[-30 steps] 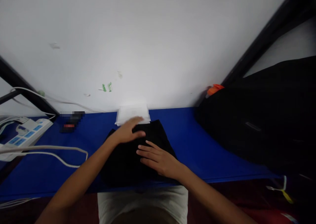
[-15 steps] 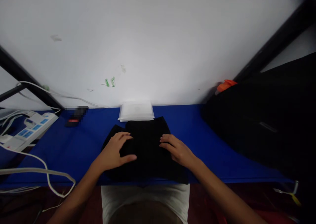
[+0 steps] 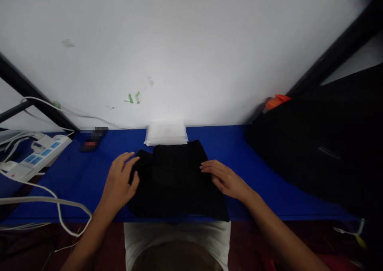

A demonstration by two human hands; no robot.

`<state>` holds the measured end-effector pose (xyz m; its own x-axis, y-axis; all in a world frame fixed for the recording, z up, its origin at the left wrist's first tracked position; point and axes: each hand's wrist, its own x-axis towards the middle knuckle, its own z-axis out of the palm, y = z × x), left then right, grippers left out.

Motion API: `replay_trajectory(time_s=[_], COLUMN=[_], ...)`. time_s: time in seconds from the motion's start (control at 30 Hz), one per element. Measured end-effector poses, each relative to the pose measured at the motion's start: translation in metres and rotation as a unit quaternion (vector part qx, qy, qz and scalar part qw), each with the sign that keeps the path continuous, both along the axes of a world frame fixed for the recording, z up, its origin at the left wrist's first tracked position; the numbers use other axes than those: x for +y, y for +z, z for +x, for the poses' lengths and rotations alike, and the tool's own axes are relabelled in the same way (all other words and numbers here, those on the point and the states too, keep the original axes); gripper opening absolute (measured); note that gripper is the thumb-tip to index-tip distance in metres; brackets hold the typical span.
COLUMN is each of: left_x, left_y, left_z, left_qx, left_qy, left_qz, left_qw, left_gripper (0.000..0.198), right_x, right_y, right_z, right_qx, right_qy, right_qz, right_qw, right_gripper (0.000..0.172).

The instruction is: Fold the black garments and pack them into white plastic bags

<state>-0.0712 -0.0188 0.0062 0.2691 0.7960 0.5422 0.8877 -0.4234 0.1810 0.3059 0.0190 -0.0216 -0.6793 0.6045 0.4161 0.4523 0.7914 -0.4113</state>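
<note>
Fingers spread and flat on both hands: the left hand (image 3: pixel 119 181) rests at the left edge of a folded black cloth (image 3: pixel 176 179), the right hand (image 3: pixel 226 179) at its right edge. The cloth lies on the blue counter (image 3: pixel 89 171), a white packet (image 3: pixel 166 132) just behind it

This looks like a plain workroom for folding and packing clothes rather than a home. A table (image 3: pixel 245 159) covered in blue cloth stands against a bare white wall (image 3: pixel 191 44) marked with scraps of green tape (image 3: pixel 133 98), with black metal frame bars (image 3: pixel 332 52) slanting at both sides. A white power strip (image 3: pixel 36 159) with trailing cables (image 3: pixel 44 201) lies far left, a stack of clear plastic bags (image 3: pixel 166 132) rests by the wall, and a heap of dark fabric (image 3: pixel 323 151) fills the right.
</note>
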Motion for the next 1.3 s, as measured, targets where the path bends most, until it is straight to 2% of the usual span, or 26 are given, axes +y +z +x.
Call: replay_trajectory(time_s=[0.07, 0.13, 0.2, 0.27, 0.37, 0.43, 0.53, 0.63, 0.73, 0.83, 0.9, 0.97, 1.03, 1.17, 1.23, 1.3], left_x=[0.001, 0.008, 0.018, 0.028, 0.045, 0.057, 0.08, 0.097, 0.094, 0.071, 0.058, 0.052, 0.056, 0.071, 0.072, 0.066], left_y=[0.005, 0.005, 0.004, 0.004, 0.007, 0.007, 0.005, 0.004, 0.006, 0.009, 0.007, 0.004, -0.001, -0.007, -0.009, -0.01], left_z=[0.016, 0.025, 0.025, 0.021, 0.02, 0.024, 0.037, 0.042, 0.029, -0.001, -0.021, -0.035, -0.04, -0.029, -0.017, -0.004], left_qx=[0.037, 0.075, 0.089, 0.074, 0.041, 0.057, 0.095, 0.1, 0.076, 0.005, -0.011, -0.023, -0.037, -0.024, 0.003, 0.037], left_qy=[-0.112, -0.179, -0.196, -0.197, -0.16, -0.084, 0.018, 0.047, 0.035, -0.077, -0.126, -0.138, -0.1, 0.08, 0.134, 0.134], left_qz=[-0.066, -0.15, -0.208, -0.233, -0.228, -0.2, -0.154, -0.14, -0.134, -0.187, -0.246, -0.282, -0.292, -0.25, -0.18, -0.088], left_qw=[0.991, 0.969, 0.954, 0.95, 0.959, 0.974, 0.983, 0.984, 0.987, 0.979, 0.961, 0.949, 0.95, 0.965, 0.975, 0.986], left_gripper=[0.039, 0.035, 0.027, 0.017, 0.017, 0.02, 0.024, 0.024, 0.027, 0.04, 0.049, 0.043, 0.029, 0.028, 0.025, 0.028], right_x=[-0.002, -0.003, -0.004, -0.004, 0.002, 0.013, 0.04, 0.066, 0.071, 0.055, 0.041, 0.03, 0.027, 0.034, 0.037, 0.037], right_y=[0.007, 0.011, 0.013, 0.012, 0.012, 0.015, 0.021, 0.023, 0.021, 0.02, 0.019, 0.016, 0.009, -0.007, -0.013, -0.017], right_z=[-0.005, -0.009, -0.011, -0.012, -0.012, -0.015, -0.025, -0.037, -0.047, -0.053, -0.055, -0.058, -0.061, -0.062, -0.061, -0.059], right_qx=[-0.061, -0.115, -0.138, -0.138, -0.13, -0.117, -0.102, -0.106, -0.099, -0.088, -0.095, -0.12, -0.151, -0.196, -0.205, -0.205], right_qy=[-0.019, -0.031, -0.036, -0.043, -0.07, -0.107, -0.207, -0.301, -0.349, -0.315, -0.231, -0.151, -0.123, -0.147, -0.145, -0.143], right_qz=[-0.039, -0.065, -0.076, -0.076, -0.072, -0.074, -0.068, -0.044, -0.005, 0.095, 0.14, 0.127, 0.09, 0.049, 0.054, 0.064], right_qw=[0.997, 0.991, 0.987, 0.987, 0.986, 0.985, 0.971, 0.947, 0.932, 0.94, 0.958, 0.973, 0.977, 0.968, 0.966, 0.966], right_gripper=[0.039, 0.053, 0.053, 0.042, 0.025, 0.02, 0.016, 0.016, 0.025, 0.027, 0.026, 0.026, 0.027, 0.039, 0.042, 0.043])
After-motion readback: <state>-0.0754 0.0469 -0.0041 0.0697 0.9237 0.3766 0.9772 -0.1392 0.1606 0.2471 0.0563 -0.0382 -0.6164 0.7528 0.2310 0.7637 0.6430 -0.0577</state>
